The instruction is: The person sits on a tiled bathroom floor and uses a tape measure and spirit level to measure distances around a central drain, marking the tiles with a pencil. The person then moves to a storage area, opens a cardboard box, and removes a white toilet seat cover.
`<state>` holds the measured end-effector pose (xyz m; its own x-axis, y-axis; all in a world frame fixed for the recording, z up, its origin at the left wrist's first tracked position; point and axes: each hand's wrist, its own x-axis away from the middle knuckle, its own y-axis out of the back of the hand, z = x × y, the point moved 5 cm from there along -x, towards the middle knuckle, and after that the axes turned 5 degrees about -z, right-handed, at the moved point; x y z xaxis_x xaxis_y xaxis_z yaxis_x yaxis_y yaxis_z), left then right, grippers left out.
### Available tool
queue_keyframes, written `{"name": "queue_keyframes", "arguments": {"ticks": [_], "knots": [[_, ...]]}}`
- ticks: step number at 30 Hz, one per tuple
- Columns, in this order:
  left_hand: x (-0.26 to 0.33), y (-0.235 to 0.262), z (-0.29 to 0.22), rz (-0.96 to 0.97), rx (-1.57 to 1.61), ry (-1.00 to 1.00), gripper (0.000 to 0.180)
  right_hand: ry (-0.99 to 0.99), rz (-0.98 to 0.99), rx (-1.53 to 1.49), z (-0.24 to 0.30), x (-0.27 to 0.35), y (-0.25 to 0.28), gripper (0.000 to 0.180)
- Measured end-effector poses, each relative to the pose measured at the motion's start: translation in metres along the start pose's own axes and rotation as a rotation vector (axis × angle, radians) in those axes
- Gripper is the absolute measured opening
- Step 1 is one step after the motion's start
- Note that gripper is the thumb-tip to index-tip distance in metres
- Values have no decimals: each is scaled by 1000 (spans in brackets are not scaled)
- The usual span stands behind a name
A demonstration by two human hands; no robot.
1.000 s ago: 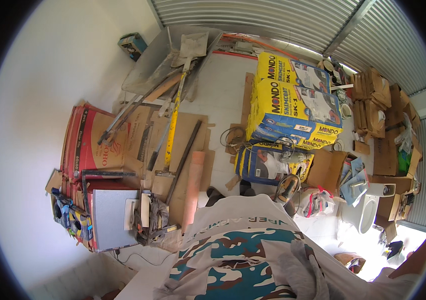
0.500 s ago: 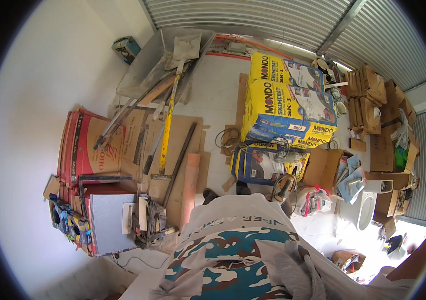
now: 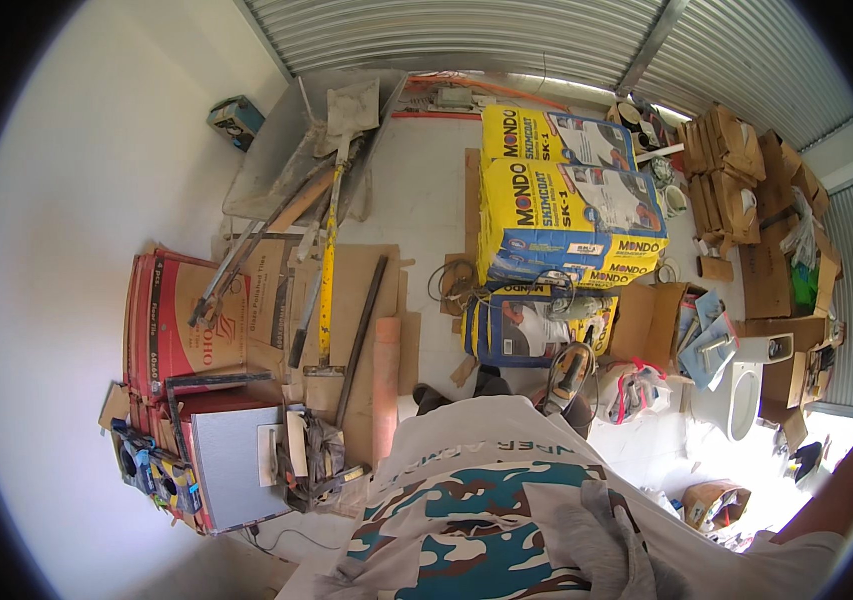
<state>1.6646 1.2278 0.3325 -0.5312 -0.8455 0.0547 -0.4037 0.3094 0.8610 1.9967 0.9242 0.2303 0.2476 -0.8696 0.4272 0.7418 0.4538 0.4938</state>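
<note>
Nearest, at the bottom centre of the frame: the person's shirt (image 3: 487, 500), white with a teal and brown camouflage print. Neither hand shows; only a bare arm (image 3: 837, 490) at the lower right edge, so whether either hand is apart, together or gripping cannot be told. Just above the shirt, a power tool (image 3: 569, 372) lies on the floor (image 3: 427, 190). Left of it, a grey tile (image 3: 230, 462) and red cartons (image 3: 172, 320). Beyond, centre right, stacked yellow sacks (image 3: 562, 205). Farthest, upper left, a shovel (image 3: 347, 130) on a wheelbarrow (image 3: 282, 160).

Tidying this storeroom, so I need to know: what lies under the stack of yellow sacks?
Under the yellow sacks a blue-and-yellow sack pokes out at the front, with a coil of cable beside it on the floor. Anything further beneath the stack is covered.
</note>
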Motion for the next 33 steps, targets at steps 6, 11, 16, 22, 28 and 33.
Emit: {"name": "queue_keyframes", "arguments": {"ticks": [6,11,16,22,28,33], "knots": [[-6,12,-28,121,-117,-31,48,75,5,-31,-14,-33,-4,50],[-9,26,-69,316,-265,-78,50,135,18,-46,-29,-65,-6,51],[-32,26,-122,537,-406,-156,52,180,-12,-63,-37,-62,12,52],[-81,12,-195,729,-525,-318,54,263,-86,-27,-14,-8,73,53],[-144,-3,-181,733,-98,-366,57,268,-439,1,-3,92,152,54],[-180,-232,-137,1316,1716,-109,61,-232,-1153,-173,-123,112,130,55]]}}
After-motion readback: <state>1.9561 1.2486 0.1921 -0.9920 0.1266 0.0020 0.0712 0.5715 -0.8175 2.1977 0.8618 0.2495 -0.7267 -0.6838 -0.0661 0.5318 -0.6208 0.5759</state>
